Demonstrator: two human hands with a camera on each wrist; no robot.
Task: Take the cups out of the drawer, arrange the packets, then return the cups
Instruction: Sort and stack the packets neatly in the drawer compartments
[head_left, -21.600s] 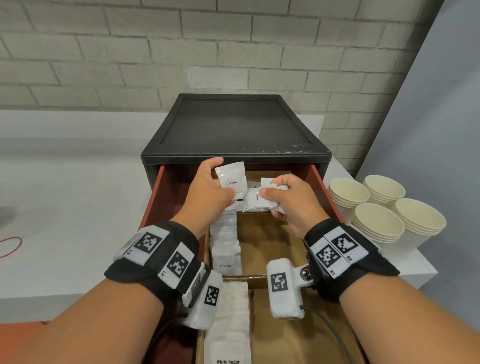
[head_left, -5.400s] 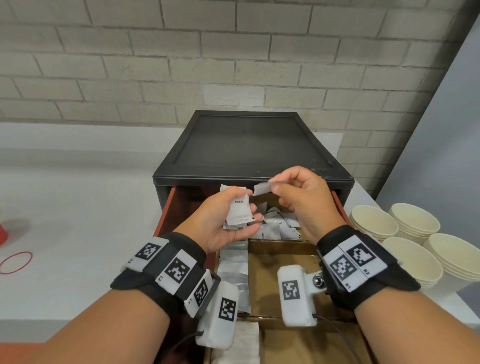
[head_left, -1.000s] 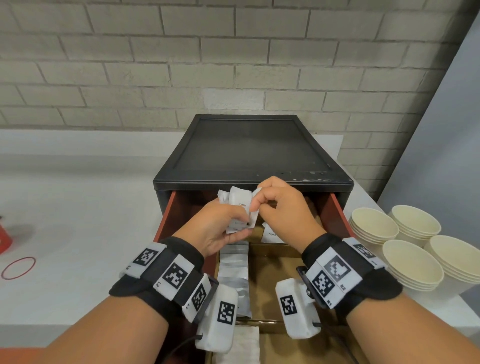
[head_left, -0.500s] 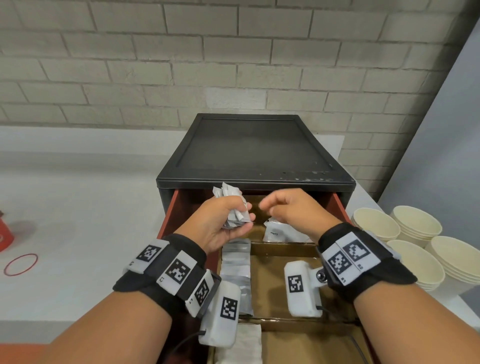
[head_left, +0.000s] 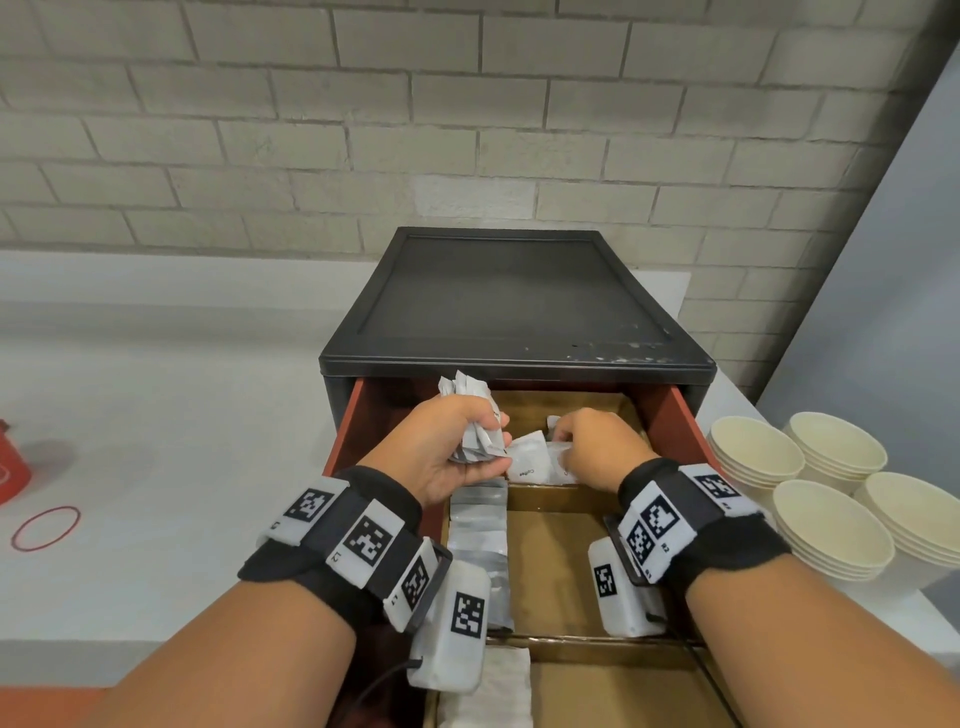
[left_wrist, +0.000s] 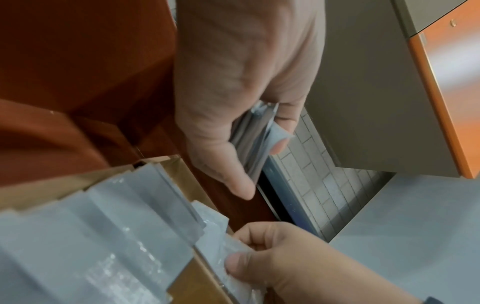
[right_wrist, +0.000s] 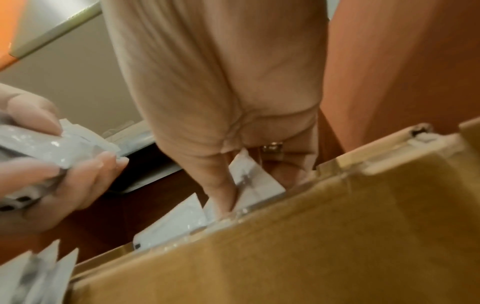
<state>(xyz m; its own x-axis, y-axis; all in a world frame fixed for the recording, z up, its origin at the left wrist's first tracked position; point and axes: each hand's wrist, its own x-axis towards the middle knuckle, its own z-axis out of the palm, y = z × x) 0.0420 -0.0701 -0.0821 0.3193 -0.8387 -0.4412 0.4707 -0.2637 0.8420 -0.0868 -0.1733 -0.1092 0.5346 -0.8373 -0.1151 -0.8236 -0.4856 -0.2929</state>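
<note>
My left hand (head_left: 441, 449) hovers over the back left of the open drawer (head_left: 675, 423) and grips a bunch of white packets (head_left: 470, 410), seen edge-on as packets (left_wrist: 255, 139) in the left wrist view. My right hand (head_left: 589, 447) is down in the back compartment. Its thumb and fingers pinch a loose packet (right_wrist: 250, 181) there. Another loose packet (head_left: 527, 457), labelled Coffee, lies just left of it. A row of packets (head_left: 478, 535) stands in the drawer's left compartment. Stacks of cream paper cups (head_left: 831, 525) stand on the counter right of the drawer.
The drawer belongs to a black cabinet (head_left: 509, 301) on a white counter (head_left: 156, 441) against a brick wall. Cardboard dividers (head_left: 561, 496) split the drawer into compartments. A red rubber band (head_left: 45, 527) and a red object (head_left: 13, 470) lie far left.
My right hand has dropped from beside the left hand's bunch into the back compartment and pinched a loose packet. The left hand has kept its bunch and lowered slightly.
</note>
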